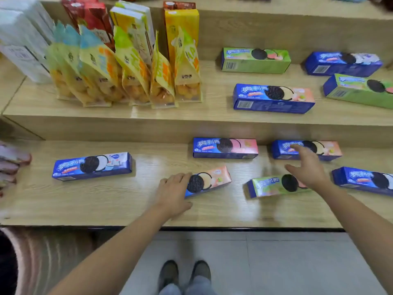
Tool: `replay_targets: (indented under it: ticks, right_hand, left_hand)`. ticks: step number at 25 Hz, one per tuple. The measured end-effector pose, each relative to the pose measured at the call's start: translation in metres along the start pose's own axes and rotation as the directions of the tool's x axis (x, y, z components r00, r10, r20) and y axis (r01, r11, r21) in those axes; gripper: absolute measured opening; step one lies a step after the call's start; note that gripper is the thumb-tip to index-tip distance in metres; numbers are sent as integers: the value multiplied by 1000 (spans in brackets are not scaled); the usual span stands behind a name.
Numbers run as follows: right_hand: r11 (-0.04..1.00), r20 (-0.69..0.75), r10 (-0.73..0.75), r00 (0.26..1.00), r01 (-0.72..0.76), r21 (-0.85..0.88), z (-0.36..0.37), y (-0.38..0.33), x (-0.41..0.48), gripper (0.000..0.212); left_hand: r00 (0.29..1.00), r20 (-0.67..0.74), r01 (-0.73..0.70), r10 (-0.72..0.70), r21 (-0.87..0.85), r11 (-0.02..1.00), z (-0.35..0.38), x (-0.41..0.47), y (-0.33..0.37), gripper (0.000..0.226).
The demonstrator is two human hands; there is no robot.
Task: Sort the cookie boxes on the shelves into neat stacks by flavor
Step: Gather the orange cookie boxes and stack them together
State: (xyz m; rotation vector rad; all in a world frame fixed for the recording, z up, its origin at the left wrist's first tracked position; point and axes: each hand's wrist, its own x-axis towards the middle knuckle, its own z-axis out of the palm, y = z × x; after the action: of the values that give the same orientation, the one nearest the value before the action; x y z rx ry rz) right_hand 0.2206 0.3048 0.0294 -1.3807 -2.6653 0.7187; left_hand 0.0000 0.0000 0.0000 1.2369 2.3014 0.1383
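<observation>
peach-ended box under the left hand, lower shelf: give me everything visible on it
The peach-ended box is a long, slim carton, cardboard by the look, lying flat on the lower shelf at a slant, its right end farther back. Its top face shows a dark sandwich cookie with pale cream against a peach-pink end; the front side is blue. The left hand lies over its left end, hiding that part, fingers on the top face, thumb at the front edge. No other box touches it; the green box lies apart to its right.
</observation>
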Motion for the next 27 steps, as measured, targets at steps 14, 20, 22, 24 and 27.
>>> replay_targets:
  ticks: [14, 20, 22, 24, 27]
  right_hand:
    - [897, 24, 104, 994, -83, -434, -3, 94, 64, 90]
    - [893, -61, 51, 997, -72, -444, 1, 91, 62, 69]
    - [878, -62, 34, 997, -60, -475, 2, 92, 60, 64]
    - [838, -40, 13, 999, -33, -544, 1, 92, 54, 60]
    - [840, -28, 61, 998, -66, -538, -7, 87, 51, 63]
  left_hand:
    - [986, -161, -42, 41, -3, 999, 2, 16, -12, 58]
    - [970, -228, -100, 81, -76, 992, -22, 3, 8, 57]
    - [966, -244, -116, 91, -91, 989, -34, 2, 15, 55]
    - [962, -252, -134, 104, -107, 985, -48, 2, 24, 55]
    - [956, -256, -176, 141, -119, 977, -74, 11, 40, 59]
